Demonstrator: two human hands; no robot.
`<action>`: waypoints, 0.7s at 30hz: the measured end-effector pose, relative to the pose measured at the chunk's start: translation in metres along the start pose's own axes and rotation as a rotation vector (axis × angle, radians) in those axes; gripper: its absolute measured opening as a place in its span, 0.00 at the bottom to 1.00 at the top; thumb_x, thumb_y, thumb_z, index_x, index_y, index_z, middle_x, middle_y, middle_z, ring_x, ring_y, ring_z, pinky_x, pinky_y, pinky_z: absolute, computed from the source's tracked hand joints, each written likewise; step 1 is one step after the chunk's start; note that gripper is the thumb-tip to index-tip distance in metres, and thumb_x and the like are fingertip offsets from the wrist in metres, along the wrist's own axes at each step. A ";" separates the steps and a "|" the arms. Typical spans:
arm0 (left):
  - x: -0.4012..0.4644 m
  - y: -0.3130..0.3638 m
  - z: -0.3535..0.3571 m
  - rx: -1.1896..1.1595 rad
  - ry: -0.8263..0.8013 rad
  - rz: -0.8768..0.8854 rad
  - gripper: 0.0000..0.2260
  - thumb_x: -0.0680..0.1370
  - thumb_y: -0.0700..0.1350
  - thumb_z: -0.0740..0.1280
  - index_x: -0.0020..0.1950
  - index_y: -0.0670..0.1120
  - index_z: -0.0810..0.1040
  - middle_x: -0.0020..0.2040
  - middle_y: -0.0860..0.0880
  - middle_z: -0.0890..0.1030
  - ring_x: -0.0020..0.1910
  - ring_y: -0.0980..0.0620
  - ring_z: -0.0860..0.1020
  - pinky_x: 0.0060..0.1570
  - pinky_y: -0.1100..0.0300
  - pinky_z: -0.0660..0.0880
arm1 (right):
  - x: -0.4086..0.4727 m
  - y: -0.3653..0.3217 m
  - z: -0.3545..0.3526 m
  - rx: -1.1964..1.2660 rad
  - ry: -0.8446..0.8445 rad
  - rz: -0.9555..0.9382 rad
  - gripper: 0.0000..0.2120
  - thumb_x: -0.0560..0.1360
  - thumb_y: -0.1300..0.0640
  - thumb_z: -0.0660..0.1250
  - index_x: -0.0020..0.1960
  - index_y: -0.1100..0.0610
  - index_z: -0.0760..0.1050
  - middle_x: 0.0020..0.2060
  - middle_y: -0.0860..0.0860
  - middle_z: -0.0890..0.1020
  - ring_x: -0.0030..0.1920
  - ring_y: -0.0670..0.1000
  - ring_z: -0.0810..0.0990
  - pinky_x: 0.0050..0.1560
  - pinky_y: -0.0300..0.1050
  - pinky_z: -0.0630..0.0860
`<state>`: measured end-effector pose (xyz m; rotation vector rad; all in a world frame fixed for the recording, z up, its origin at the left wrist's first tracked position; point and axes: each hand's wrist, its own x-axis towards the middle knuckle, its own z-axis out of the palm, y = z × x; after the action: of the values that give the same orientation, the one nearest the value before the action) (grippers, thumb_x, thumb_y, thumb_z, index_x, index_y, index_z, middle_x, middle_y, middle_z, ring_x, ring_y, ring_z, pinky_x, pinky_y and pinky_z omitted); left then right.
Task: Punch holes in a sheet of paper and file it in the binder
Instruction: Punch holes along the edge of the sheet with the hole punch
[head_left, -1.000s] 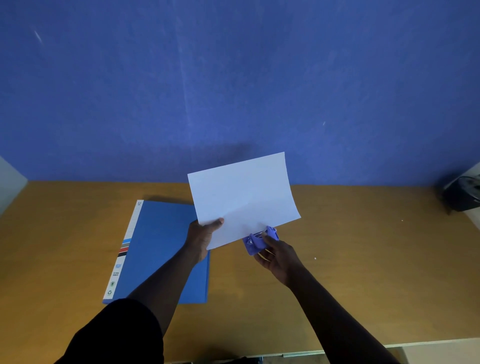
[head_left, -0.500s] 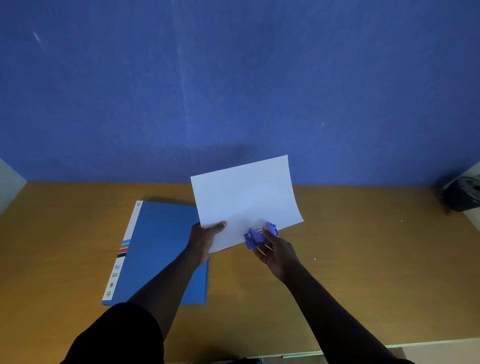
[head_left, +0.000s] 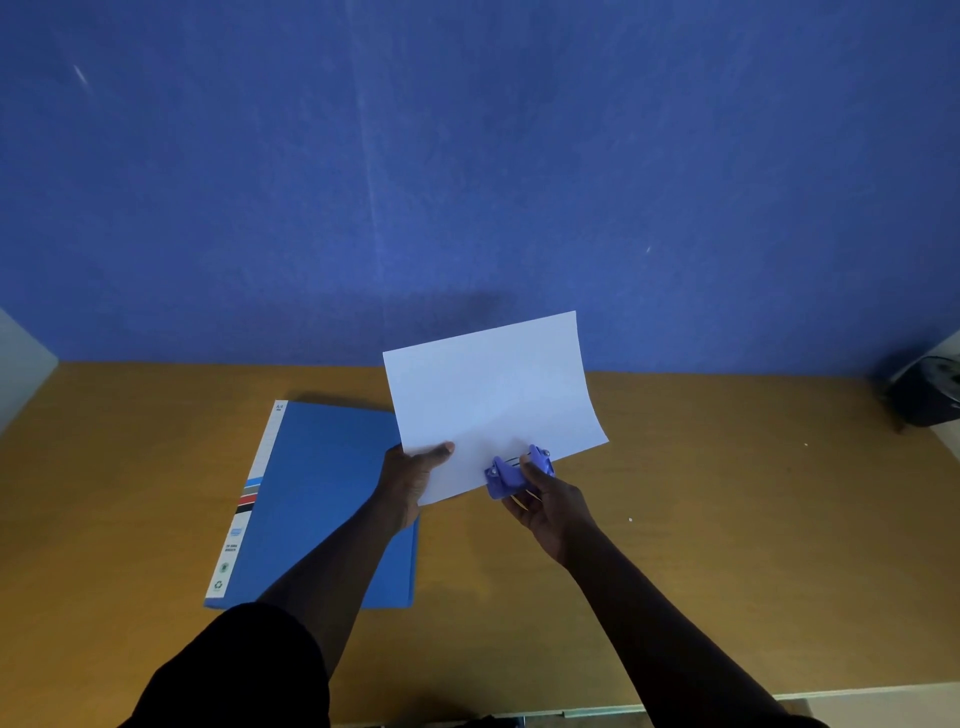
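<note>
The binder (head_left: 322, 499) lies shut on the desk (head_left: 727, 519), under the left forearm. The paper (head_left: 493, 400), light and floppy, is held in the air: left hand (head_left: 410, 480) pinches its near corner, where it is best supported. The right hand (head_left: 550, 506) clasps the punch (head_left: 517, 473) on the near edge beside that pinch. The slot and seating depth are hidden.

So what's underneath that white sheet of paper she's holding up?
The sheet of paper hides part of the wooden desk, the blue wall and the blue binder's far corner. The left hand's fingers are hidden behind it. The hole punch grips its near edge.
</note>
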<state>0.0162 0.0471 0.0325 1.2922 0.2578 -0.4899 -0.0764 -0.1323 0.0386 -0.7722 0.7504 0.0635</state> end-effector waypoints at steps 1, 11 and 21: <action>0.000 0.000 0.000 0.000 -0.001 0.001 0.11 0.70 0.37 0.75 0.51 0.44 0.81 0.54 0.38 0.82 0.52 0.36 0.80 0.50 0.29 0.76 | 0.000 0.000 0.000 0.002 -0.002 0.002 0.17 0.74 0.59 0.72 0.61 0.60 0.73 0.56 0.61 0.82 0.56 0.59 0.83 0.51 0.52 0.81; -0.004 0.002 -0.002 0.001 0.002 0.004 0.11 0.70 0.37 0.75 0.52 0.43 0.81 0.54 0.37 0.82 0.53 0.34 0.80 0.49 0.26 0.74 | -0.002 0.000 0.003 -0.002 -0.008 0.004 0.17 0.75 0.59 0.71 0.61 0.61 0.72 0.58 0.62 0.81 0.56 0.59 0.82 0.53 0.52 0.80; -0.002 0.000 -0.003 0.008 0.004 -0.001 0.12 0.71 0.37 0.75 0.53 0.43 0.81 0.54 0.38 0.82 0.52 0.36 0.80 0.49 0.28 0.76 | -0.005 -0.002 0.003 -0.030 0.005 -0.005 0.16 0.75 0.60 0.71 0.60 0.62 0.73 0.56 0.62 0.81 0.57 0.60 0.82 0.52 0.52 0.81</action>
<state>0.0149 0.0508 0.0327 1.3008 0.2599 -0.4899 -0.0782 -0.1310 0.0445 -0.8027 0.7539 0.0681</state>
